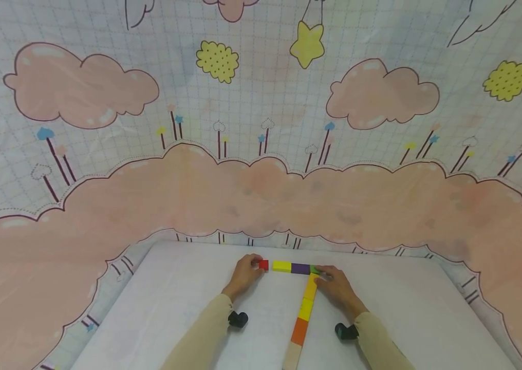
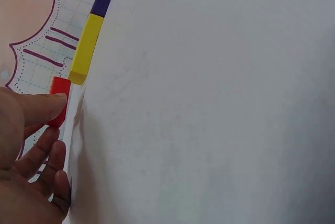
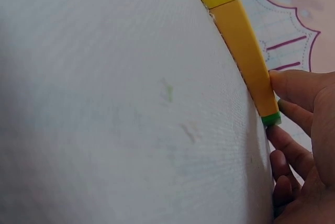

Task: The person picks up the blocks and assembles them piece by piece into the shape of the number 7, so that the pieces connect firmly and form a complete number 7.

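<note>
In the head view, my left hand (image 1: 245,273) pinches a small red block (image 1: 263,264) between thumb and fingers. That block (image 2: 60,88) is just off the end of a yellow block (image 2: 86,51), with a narrow gap between them. My right hand (image 1: 336,285) is at the corner where two lines of blocks meet. Its fingers curl at a green block (image 1: 314,268), and its thumb touches the side of an amber block (image 3: 245,51). A purple block (image 1: 300,268) lies between the yellow and green ones.
Down from the corner runs a slanted line: amber, a yellow block (image 1: 305,309), an orange block (image 1: 299,331) and a pale wooden block (image 1: 292,355). All lie on a white table (image 1: 173,277). A cloud-patterned cloth (image 1: 261,195) stands behind the table's far edge.
</note>
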`<act>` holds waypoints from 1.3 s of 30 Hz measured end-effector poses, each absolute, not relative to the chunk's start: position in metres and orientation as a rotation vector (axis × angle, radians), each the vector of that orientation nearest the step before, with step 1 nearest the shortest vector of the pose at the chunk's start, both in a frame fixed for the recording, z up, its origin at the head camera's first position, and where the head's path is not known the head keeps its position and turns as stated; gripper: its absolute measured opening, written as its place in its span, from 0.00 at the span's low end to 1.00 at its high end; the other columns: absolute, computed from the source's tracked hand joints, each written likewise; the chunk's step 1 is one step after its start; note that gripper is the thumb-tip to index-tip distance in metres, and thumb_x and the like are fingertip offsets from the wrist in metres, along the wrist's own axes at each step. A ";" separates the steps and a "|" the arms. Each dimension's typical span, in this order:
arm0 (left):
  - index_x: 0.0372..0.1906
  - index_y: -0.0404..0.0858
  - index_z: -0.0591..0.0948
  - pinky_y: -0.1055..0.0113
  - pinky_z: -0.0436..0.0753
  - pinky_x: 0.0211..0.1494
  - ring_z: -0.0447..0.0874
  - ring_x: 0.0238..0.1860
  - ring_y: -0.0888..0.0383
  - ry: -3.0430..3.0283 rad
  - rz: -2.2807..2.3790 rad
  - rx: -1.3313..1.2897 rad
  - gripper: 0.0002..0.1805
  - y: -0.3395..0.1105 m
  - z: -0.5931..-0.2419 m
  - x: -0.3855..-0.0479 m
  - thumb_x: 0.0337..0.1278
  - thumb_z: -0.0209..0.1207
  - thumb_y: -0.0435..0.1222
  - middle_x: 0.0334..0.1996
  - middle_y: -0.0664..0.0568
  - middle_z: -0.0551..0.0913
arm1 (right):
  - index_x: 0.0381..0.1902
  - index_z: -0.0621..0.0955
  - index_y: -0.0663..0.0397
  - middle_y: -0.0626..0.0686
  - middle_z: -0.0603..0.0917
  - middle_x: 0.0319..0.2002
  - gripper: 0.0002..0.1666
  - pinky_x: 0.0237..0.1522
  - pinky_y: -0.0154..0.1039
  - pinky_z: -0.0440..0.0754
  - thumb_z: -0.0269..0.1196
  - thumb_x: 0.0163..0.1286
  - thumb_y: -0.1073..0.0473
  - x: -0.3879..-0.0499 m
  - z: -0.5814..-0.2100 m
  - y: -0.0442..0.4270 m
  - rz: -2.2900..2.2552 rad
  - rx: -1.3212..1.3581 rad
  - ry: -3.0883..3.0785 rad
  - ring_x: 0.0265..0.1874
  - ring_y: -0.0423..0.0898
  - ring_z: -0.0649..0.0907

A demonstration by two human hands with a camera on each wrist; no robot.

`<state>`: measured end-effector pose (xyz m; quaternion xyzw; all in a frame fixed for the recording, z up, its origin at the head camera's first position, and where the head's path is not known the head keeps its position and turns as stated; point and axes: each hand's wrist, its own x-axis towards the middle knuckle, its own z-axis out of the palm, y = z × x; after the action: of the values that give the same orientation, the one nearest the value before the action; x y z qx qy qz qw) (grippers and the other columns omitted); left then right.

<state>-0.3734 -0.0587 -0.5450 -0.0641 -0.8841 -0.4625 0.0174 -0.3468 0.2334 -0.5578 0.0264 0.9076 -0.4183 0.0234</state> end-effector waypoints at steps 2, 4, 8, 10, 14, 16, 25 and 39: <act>0.54 0.38 0.80 0.50 0.74 0.68 0.75 0.56 0.48 -2.753 -1.440 -0.193 0.17 -0.058 -0.546 -0.374 0.59 0.64 0.31 0.55 0.44 0.80 | 0.62 0.79 0.40 0.56 0.72 0.68 0.24 0.71 0.65 0.58 0.63 0.68 0.52 -0.347 -0.558 0.233 -1.289 0.084 2.815 0.70 0.60 0.65; 0.54 0.38 0.80 0.49 0.74 0.68 0.75 0.56 0.48 -2.760 -1.431 -0.187 0.18 -0.056 -0.547 -0.375 0.58 0.65 0.32 0.55 0.44 0.80 | 0.62 0.79 0.40 0.56 0.72 0.68 0.24 0.71 0.65 0.58 0.63 0.68 0.52 -0.347 -0.558 0.233 -1.286 0.078 2.821 0.70 0.60 0.66; 0.54 0.38 0.80 0.49 0.73 0.68 0.75 0.56 0.48 -2.776 -1.424 -0.166 0.18 -0.054 -0.547 -0.376 0.58 0.65 0.32 0.55 0.44 0.80 | 0.62 0.79 0.41 0.57 0.72 0.68 0.24 0.70 0.66 0.59 0.63 0.68 0.53 -0.346 -0.558 0.233 -1.296 0.068 2.820 0.70 0.61 0.66; 0.54 0.38 0.80 0.49 0.73 0.68 0.75 0.56 0.48 -2.779 -1.420 -0.159 0.18 -0.054 -0.547 -0.375 0.58 0.65 0.32 0.55 0.44 0.80 | 0.62 0.79 0.41 0.57 0.72 0.68 0.24 0.71 0.65 0.59 0.63 0.67 0.53 -0.346 -0.558 0.233 -1.309 0.074 2.811 0.70 0.60 0.66; 0.53 0.38 0.80 0.49 0.73 0.68 0.75 0.56 0.48 -2.784 -1.415 -0.139 0.17 -0.052 -0.547 -0.376 0.58 0.65 0.32 0.55 0.43 0.80 | 0.62 0.79 0.41 0.57 0.73 0.67 0.24 0.71 0.66 0.59 0.64 0.67 0.53 -0.346 -0.559 0.233 -1.305 0.071 2.816 0.70 0.61 0.66; 0.54 0.38 0.80 0.49 0.73 0.68 0.75 0.56 0.48 -2.788 -1.421 -0.124 0.17 -0.051 -0.547 -0.376 0.58 0.65 0.32 0.55 0.44 0.80 | 0.62 0.79 0.41 0.57 0.73 0.67 0.24 0.70 0.66 0.59 0.64 0.67 0.54 -0.346 -0.559 0.233 -1.305 0.072 2.817 0.69 0.61 0.67; 0.53 0.40 0.81 0.48 0.72 0.68 0.76 0.57 0.47 -2.779 -1.412 -0.107 0.17 -0.046 -0.553 -0.382 0.57 0.66 0.33 0.55 0.45 0.81 | 0.62 0.79 0.40 0.56 0.73 0.67 0.24 0.70 0.65 0.60 0.64 0.68 0.53 -0.346 -0.558 0.232 -1.292 0.096 2.809 0.69 0.60 0.67; 0.54 0.39 0.81 0.49 0.74 0.67 0.77 0.57 0.48 -2.768 -1.380 -0.123 0.18 -0.045 -0.554 -0.381 0.57 0.66 0.32 0.55 0.45 0.82 | 0.62 0.78 0.36 0.54 0.70 0.70 0.25 0.71 0.66 0.57 0.64 0.67 0.50 -0.345 -0.558 0.232 -1.345 0.173 2.738 0.72 0.60 0.63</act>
<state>-0.3810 -0.0450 -0.5545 -0.0397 -0.8940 -0.4456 0.0230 -0.3453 0.2317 -0.5582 0.0564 0.8953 -0.4397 0.0432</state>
